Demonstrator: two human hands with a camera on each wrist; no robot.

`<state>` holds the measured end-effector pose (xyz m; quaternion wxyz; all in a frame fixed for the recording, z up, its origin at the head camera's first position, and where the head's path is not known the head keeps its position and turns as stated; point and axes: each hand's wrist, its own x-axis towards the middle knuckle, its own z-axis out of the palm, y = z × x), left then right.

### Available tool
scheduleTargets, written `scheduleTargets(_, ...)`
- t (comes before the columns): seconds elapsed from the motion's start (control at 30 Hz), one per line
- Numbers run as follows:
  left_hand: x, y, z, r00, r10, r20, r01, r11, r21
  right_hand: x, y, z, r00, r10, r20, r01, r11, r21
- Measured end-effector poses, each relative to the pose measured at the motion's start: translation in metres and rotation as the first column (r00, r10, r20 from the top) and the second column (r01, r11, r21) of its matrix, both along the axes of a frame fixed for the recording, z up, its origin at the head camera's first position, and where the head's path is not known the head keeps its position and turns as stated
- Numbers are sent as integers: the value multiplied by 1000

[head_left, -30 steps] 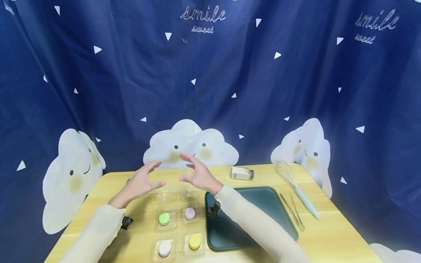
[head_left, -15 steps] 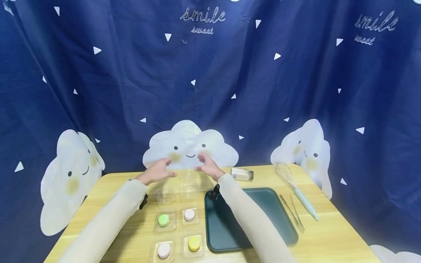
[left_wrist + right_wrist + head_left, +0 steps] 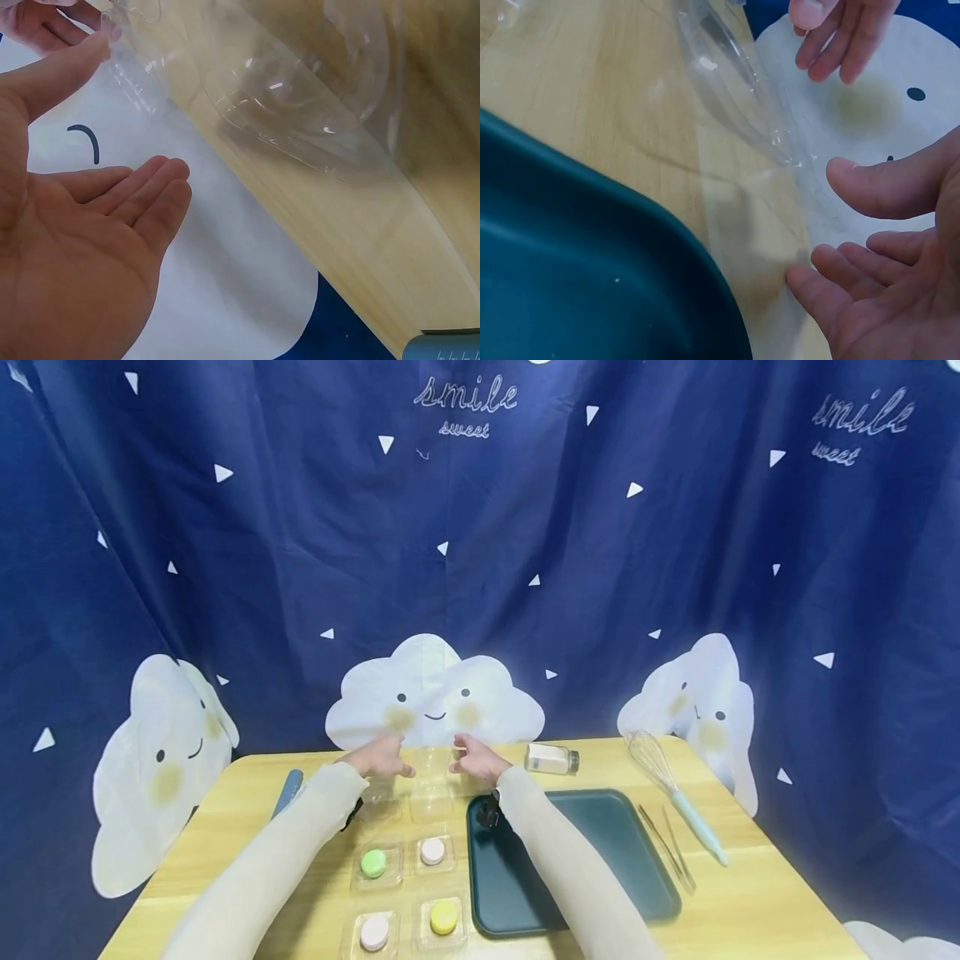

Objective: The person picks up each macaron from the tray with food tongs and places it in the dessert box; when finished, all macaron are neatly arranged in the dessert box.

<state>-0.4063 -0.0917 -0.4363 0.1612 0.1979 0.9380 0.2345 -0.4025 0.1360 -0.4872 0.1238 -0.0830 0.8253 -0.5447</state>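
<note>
Both hands hover at the table's far edge, on either side of a clear plastic domed cover (image 3: 431, 762). My left hand (image 3: 380, 756) has its fingers extended; in the left wrist view its thumb appears near the cover's edge, and contact is unclear. My right hand (image 3: 478, 758) is spread with loosely bent fingers, holding nothing. Closer in lie more clear covers (image 3: 727, 82). In front of them, small clear trays hold a green macaron (image 3: 373, 862), a pale pink macaron (image 3: 432, 851), a yellow macaron (image 3: 443, 917) and a whitish macaron (image 3: 374, 932).
A dark green tray (image 3: 573, 893) lies under my right forearm. Behind it is a glass jar (image 3: 551, 758) on its side. A whisk (image 3: 675, 793) and metal tongs (image 3: 670, 847) lie at the right. A blue-grey object (image 3: 287, 793) with scale marks is beside my left sleeve.
Both hands have moved forward toward the far edge. The left has also shifted right, and the right hand has moved slightly right, uncovering the clear cover between them.
</note>
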Motion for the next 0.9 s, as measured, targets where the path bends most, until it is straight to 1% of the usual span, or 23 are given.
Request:
scheduleTargets(0.07, -2, 3, 2, 1000, 0, 9, 0, 1000, -1, -1, -1, 1, 1000, -8, -5, 8, 1000, 8)
scheduleTargets(0.17, -3, 5, 2, 1000, 4, 23, -5, 1000, 17, -4, -2, -1, 1000, -10, -27, 11, 999, 43)
scheduleTargets(0.3, -5, 8, -4, 999, 1, 40, -2, 999, 35, -7, -5, -8, 999, -13, -50, 18, 995, 96)
scheduleTargets(0.43, -4, 11, -9, 999, -19, 28, 19, 1000, -9, -5, -9, -11, 998, -5, -56, 12, 992, 122)
scheduleTargets(0.53, -3, 12, -11, 999, -26, 37, 27, 999, -31, -5, -12, -11, 998, -1, -66, 10, 992, 130)
scheduleTargets(0.6, -2, 12, -11, 998, -31, 49, 33, 999, -32, -5, -12, -11, 998, 0, -70, 10, 990, 138)
scheduleTargets(0.73, -1, 15, -9, 996, -43, 79, 44, 999, -5, -4, -13, -9, 997, -4, -72, 16, 986, 165)
scheduleTargets(0.9, 1, 18, -5, 995, -49, 87, 49, 999, 5, -5, -13, -6, 997, -9, -76, 23, 981, 193)
